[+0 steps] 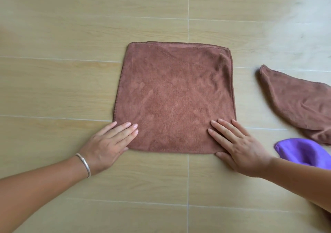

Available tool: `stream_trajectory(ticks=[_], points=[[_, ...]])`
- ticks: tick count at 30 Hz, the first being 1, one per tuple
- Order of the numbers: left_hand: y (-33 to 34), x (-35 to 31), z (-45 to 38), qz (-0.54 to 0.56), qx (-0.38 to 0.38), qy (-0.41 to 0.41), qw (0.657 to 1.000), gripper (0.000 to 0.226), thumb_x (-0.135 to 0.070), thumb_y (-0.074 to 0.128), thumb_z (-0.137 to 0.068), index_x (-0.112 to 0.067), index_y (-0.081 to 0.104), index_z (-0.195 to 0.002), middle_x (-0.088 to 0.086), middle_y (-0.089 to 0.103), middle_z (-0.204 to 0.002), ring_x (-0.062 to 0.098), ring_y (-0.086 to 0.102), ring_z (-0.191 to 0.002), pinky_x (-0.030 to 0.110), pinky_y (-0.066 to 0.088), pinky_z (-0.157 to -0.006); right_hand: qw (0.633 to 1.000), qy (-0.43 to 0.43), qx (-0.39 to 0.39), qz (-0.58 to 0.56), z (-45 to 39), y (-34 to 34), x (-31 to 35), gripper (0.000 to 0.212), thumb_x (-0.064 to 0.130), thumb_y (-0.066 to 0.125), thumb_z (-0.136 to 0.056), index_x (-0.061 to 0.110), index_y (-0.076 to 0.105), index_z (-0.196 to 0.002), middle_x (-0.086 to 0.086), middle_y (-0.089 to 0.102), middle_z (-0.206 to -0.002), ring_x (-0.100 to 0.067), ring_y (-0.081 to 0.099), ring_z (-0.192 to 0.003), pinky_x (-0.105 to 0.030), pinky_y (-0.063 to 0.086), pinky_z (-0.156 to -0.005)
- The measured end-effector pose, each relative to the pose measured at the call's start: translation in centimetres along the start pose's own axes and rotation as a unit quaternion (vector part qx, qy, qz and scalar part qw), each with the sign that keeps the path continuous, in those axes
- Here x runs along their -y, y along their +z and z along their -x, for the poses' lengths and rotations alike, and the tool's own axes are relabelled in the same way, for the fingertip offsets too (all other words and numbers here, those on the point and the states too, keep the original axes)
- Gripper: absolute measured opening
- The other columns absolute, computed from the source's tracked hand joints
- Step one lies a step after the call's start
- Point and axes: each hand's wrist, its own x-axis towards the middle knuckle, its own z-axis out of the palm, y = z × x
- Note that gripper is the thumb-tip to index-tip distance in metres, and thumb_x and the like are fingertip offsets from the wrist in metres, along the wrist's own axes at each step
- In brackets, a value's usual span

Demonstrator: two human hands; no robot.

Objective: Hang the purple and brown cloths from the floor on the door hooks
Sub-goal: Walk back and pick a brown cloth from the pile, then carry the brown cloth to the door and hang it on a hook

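A brown cloth (174, 96) lies folded flat as a square in the middle of the floor. My left hand (109, 143) rests flat on its near left corner, fingers spread, thumb at the cloth's edge. My right hand (238, 145) presses flat on the near right corner, thumb at the near edge. A second brown cloth (297, 102) lies rumpled on the floor to the right, running out of view. Part of a purple cloth (302, 152) shows just behind my right forearm at the right edge. No door or hooks are in view.
The floor (71, 35) is light wood-pattern tile with pale grout lines. A silver bracelet (84, 164) sits on my left wrist. Bright glare washes the floor at the upper right.
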Motion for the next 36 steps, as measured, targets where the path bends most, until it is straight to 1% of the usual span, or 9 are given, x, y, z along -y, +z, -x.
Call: stream_trajectory(ticks=[5,10,12,15,18,23,29,33,36], points=[[-0.6,-0.7,-0.3,0.014,0.012,-0.038,0.999,0.049,-0.03,0.023,-0.102,-0.008,0.056,-0.132,0.004,0.051,-0.14,0.022,0.05,-0.128,0.044,0.042,-0.104,1.0,0.029,0.005,0.002,-0.4,-1.2,0.9,0.052,0.041,0.032,-0.099,0.016,0.047,-0.142,-0.007,0.039,-0.15,-0.027,0.038,-0.138,-0.05,0.033,-0.111],[-3.2,-2.8,0.5,0.03,0.056,-0.073,0.995,0.069,-0.036,0.004,-0.103,-0.008,0.064,-0.123,0.004,0.059,-0.132,0.024,0.057,-0.121,0.044,0.048,-0.096,0.987,0.145,0.063,-0.041,0.2,-3.5,2.8,0.051,0.042,0.031,-0.1,0.019,0.043,-0.145,-0.002,0.033,-0.155,-0.021,0.026,-0.144,-0.042,0.017,-0.118],[-5.0,-3.1,0.7,0.028,0.067,-0.082,0.994,0.061,-0.037,0.015,-0.102,-0.009,0.066,-0.121,0.004,0.061,-0.13,0.024,0.058,-0.119,0.045,0.049,-0.094,0.978,0.181,0.09,-0.045,0.7,-5.0,3.1,0.052,0.043,0.031,-0.1,0.022,0.038,-0.147,0.001,0.028,-0.157,-0.02,0.019,-0.146,-0.041,0.011,-0.119],[-7.5,-3.3,1.0,0.042,0.08,-0.118,0.989,0.037,-0.025,0.049,-0.097,-0.011,0.061,-0.128,0.003,0.054,-0.138,0.022,0.05,-0.128,0.043,0.041,-0.103,0.974,0.196,0.1,-0.047,1.0,-8.3,3.2,0.053,0.046,0.027,-0.1,0.024,0.036,-0.147,0.0,0.029,-0.156,-0.021,0.017,-0.146,-0.041,0.011,-0.119],[-11.3,-3.4,1.1,0.07,0.112,-0.16,0.978,0.041,-0.026,0.052,-0.097,-0.014,0.053,-0.136,0.0,0.045,-0.146,0.019,0.038,-0.137,0.041,0.03,-0.111,0.971,0.203,0.116,-0.043,1.5,-12.7,3.4,0.054,0.046,0.023,-0.1,0.025,0.033,-0.148,-0.002,0.027,-0.157,-0.022,0.015,-0.147,-0.041,0.011,-0.12],[-18.1,-3.7,1.0,0.054,0.128,-0.171,0.975,0.042,-0.033,0.043,-0.099,-0.017,0.051,-0.137,-0.002,0.042,-0.148,0.016,0.032,-0.14,0.035,0.025,-0.113,0.972,0.199,0.123,-0.027,2.3,-20.6,3.6,0.055,0.046,0.02,-0.099,0.024,0.034,-0.147,-0.003,0.028,-0.157,-0.022,0.015,-0.147,-0.041,0.012,-0.119],[-28.5,-2.9,1.0,0.035,0.117,-0.175,0.977,0.037,-0.034,0.041,-0.1,-0.021,0.056,-0.13,-0.004,0.047,-0.145,0.015,0.033,-0.14,0.036,0.021,-0.114,0.971,0.208,0.122,-0.016,2.8,-30.4,3.6,0.046,0.046,0.025,-0.101,0.034,0.036,-0.144,-0.001,0.028,-0.156,-0.021,0.012,-0.147,-0.04,0.011,-0.12],[-35.9,-2.1,1.3,0.009,0.081,-0.16,0.984,0.023,-0.029,0.056,-0.094,-0.019,0.069,-0.111,-0.001,0.062,-0.129,0.02,0.046,-0.132,0.042,0.028,-0.112,0.97,0.211,0.119,-0.017,3.3,-37.4,4.5,0.046,0.048,0.021,-0.1,0.038,0.038,-0.142,0.003,0.029,-0.154,-0.02,0.011,-0.147,-0.04,0.01,-0.12],[-41.7,-1.6,1.3,0.001,0.074,-0.161,0.984,0.024,-0.03,0.055,-0.095,-0.021,0.069,-0.112,-0.003,0.06,-0.131,0.019,0.043,-0.134,0.042,0.026,-0.114,0.971,0.212,0.107,-0.028,4.0,-42.8,5.1,0.047,0.049,0.021,-0.101,0.038,0.038,-0.143,0.004,0.029,-0.155,-0.018,0.009,-0.147,-0.038,0.009,-0.12]])
